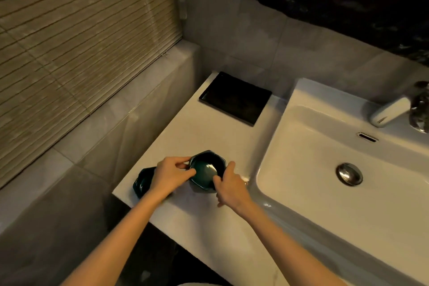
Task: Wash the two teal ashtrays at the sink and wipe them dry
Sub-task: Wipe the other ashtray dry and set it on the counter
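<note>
With left hand (170,175) and right hand (228,184), pinching one ashtray (206,169) by opposite rims, fingers curled over its edge, low at the counter (185,132) just left of the sink (348,216). Beside the left wrist, half hidden, second ashtray (142,182), close to the counter's edge. Could knock that one off with a careless left forearm. Could chip the held one on the basin wall if a glossy rim slips mid-carry. Farther back, black tray (234,100), then tap (390,112).
</note>
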Available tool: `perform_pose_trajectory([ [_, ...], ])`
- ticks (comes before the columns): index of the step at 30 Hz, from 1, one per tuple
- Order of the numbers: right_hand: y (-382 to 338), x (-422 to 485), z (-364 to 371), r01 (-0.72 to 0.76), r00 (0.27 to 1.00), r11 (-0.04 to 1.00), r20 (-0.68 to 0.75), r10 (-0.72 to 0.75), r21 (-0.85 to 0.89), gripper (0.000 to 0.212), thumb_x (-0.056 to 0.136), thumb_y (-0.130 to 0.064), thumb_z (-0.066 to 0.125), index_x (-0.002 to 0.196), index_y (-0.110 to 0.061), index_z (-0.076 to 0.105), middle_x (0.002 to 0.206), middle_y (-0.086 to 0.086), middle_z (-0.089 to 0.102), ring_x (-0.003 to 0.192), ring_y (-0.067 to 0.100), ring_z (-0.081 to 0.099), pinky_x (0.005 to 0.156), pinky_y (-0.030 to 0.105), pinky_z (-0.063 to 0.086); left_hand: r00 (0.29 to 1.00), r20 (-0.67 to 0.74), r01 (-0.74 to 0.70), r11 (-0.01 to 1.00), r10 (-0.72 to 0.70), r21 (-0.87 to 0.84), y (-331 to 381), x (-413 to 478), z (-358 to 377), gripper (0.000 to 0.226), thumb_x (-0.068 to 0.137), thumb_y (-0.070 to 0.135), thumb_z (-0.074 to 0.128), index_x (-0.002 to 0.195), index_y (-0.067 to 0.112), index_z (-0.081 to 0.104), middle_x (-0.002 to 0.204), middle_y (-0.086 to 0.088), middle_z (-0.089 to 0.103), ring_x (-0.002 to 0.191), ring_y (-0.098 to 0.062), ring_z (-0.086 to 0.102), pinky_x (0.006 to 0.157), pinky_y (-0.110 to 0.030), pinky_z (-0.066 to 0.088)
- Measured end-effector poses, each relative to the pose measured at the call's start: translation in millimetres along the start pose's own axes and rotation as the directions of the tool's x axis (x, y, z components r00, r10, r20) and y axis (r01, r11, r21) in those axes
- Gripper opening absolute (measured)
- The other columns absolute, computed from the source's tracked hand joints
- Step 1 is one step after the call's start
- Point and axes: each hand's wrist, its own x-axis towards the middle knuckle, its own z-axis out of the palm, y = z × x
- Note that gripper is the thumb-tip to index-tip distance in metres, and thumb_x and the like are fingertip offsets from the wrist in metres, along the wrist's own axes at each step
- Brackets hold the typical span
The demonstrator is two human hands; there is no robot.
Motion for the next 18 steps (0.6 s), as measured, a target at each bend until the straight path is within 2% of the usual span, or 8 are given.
perform_pose_trajectory([
  [2,-23.5,19.3,-6.9,-0.018,0.999,0.999,-0.046,0.020,0.033,0.019,0.094,-0.024,0.039,0.105,-0.013,0.029,0.087,0.023,0.065,0.060,0.038,0.065,0.048,0.043,0.056,0.998,0.047,-0.030,0.999,0.030,-0.018,12.5,33.1,-16.8,0.045,0.069,0.020,0.074,0.113,0.026,0.069,0.087,0.008,0.072,0.083,-0.008,0.066,0.085,-0.032,0.054],
  [4,-44.7,40.0,-13.9,-0.036,0.995,0.998,-0.091,0.040,0.049,0.017,0.094,-0.024,0.040,0.103,-0.014,0.029,0.089,0.023,0.065,0.058,0.036,0.065,0.042,0.034,0.053,0.993,0.093,-0.073,0.997,0.076,-0.033,27.4,64.8,-30.9,0.047,0.067,0.021,0.074,0.113,0.026,0.069,0.083,0.012,0.071,0.082,-0.009,0.067,0.083,-0.039,0.056],
  [8,-73.9,87.0,-30.9,-0.089,0.979,0.993,-0.178,0.103,0.083,0.020,0.097,-0.027,0.041,0.108,-0.016,0.029,0.100,0.020,0.064,0.062,0.029,0.065,0.040,0.024,0.051,0.970,0.168,-0.166,0.983,0.177,-0.076,54.9,127.4,-41.8,0.047,0.071,0.017,0.074,0.117,0.021,0.067,0.086,0.007,0.070,0.082,-0.011,0.068,0.083,-0.041,0.056],
  [11,-85.7,118.9,-49.0,-0.127,0.961,0.987,-0.236,0.146,0.094,0.025,0.097,-0.027,0.041,0.115,-0.016,0.027,0.104,0.021,0.064,0.060,0.026,0.063,0.040,0.024,0.051,0.957,0.196,-0.184,0.971,0.212,-0.151,70.6,168.0,-35.3,0.046,0.070,0.025,0.078,0.114,0.024,0.068,0.091,0.006,0.071,0.088,-0.012,0.068,0.084,-0.042,0.056],
  [15,-91.8,160.6,-73.2,-0.199,0.927,0.976,-0.307,0.217,0.089,0.023,0.095,-0.027,0.041,0.109,-0.015,0.028,0.101,0.023,0.064,0.067,0.036,0.065,0.042,0.031,0.054,0.959,0.198,-0.153,0.959,0.202,-0.239,89.8,208.2,-19.6,0.034,0.071,0.025,0.078,0.102,0.024,0.064,0.100,0.002,0.067,0.096,-0.012,0.065,0.088,-0.041,0.054],
  [18,-93.0,192.8,-85.9,-0.227,0.917,0.971,-0.319,0.240,0.075,0.022,0.096,-0.028,0.040,0.107,-0.015,0.028,0.097,0.022,0.065,0.063,0.035,0.067,0.051,0.037,0.059,0.954,0.214,-0.151,0.952,0.211,-0.265,98.6,237.5,-7.6,0.033,0.078,0.023,0.074,0.109,0.020,0.063,0.113,-0.004,0.063,0.097,-0.014,0.062,0.084,-0.042,0.056],
])
